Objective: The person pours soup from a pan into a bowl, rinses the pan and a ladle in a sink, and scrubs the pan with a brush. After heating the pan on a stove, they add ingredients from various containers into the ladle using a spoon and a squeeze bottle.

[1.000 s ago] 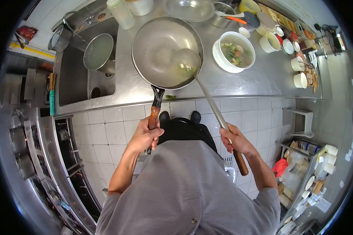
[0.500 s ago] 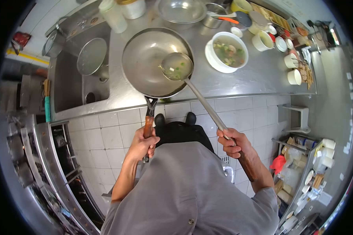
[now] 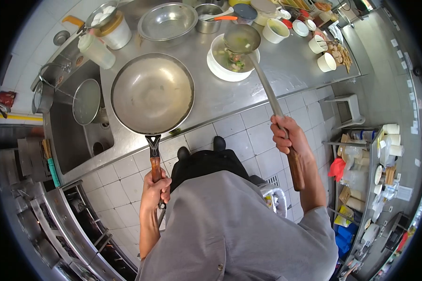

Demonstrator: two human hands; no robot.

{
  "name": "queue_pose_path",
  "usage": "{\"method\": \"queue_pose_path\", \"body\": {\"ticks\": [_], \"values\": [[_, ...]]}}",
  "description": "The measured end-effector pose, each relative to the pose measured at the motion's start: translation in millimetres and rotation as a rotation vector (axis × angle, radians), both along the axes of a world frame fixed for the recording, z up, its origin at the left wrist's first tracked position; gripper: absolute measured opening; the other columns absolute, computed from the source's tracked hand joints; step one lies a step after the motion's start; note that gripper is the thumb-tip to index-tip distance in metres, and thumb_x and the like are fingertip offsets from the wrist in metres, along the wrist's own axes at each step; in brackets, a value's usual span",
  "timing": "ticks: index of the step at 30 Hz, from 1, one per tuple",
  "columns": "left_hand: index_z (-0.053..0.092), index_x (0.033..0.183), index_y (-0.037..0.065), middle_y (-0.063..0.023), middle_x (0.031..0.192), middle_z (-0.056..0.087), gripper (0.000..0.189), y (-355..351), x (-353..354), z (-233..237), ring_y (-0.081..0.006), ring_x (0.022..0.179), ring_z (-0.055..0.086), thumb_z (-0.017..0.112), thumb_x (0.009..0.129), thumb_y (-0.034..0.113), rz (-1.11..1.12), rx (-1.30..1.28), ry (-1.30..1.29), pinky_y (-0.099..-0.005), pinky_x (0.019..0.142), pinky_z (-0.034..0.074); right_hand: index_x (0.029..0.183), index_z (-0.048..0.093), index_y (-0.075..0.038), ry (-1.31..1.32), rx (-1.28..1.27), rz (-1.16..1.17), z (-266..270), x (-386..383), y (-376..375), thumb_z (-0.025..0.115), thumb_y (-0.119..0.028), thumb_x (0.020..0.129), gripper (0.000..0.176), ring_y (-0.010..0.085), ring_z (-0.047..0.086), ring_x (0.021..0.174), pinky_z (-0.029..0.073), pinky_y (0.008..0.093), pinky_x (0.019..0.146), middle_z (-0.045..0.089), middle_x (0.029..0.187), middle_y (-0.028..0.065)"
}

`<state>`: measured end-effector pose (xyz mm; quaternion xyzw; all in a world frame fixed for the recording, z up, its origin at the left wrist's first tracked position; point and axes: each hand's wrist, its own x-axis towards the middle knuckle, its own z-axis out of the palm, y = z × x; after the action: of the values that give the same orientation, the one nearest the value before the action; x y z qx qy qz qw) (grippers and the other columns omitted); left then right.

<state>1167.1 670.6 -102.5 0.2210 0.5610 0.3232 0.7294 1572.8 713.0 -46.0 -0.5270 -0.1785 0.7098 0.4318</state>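
Note:
My left hand [image 3: 155, 191] is closed around the wooden handle of a wok [image 3: 152, 93], whose pan lies over the front of the steel counter. A thin wet film shows inside it. In my right hand [image 3: 290, 135] is the long handle of a ladle [image 3: 242, 39]. Its bowl, with some broth and a pale piece in it, hangs over the far right part of a white bowl [image 3: 225, 74]. That bowl holds soup with green bits and chunks, partly hidden by the ladle.
A sink [image 3: 72, 136] with a strainer [image 3: 86, 102] is at the left. Behind the wok stand a squeeze bottle [image 3: 97, 52], a steel basin [image 3: 168, 22] and a steel pot [image 3: 208, 24]. White tubs [image 3: 275, 32] line the back right. A stool [image 3: 347, 110] stands on the floor.
The ladle has gone from inside the wok to above the white bowl, lifted by my right hand. My left hand keeps hold of the wok. The whole view has turned and shifted.

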Motion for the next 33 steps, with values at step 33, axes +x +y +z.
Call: {"method": "queue_pose_path", "body": {"ticks": [33], "values": [[0.045, 0.087, 0.011, 0.0028, 0.057, 0.037, 0.019, -3.8, 59.4, 24.1, -0.0046, 0.033, 0.031, 0.057, 0.079, -0.001, 0.227, -0.033, -0.107, -0.0234, 0.027, 0.023, 0.088, 0.050, -0.003, -0.853, 0.422, 0.262, -111.7, 21.2, -13.4, 0.063, -0.017, 0.096, 0.021, 0.0077, 0.038, 0.051, 0.032, 0.0295, 0.046, 0.043, 0.056, 0.0002]]}}
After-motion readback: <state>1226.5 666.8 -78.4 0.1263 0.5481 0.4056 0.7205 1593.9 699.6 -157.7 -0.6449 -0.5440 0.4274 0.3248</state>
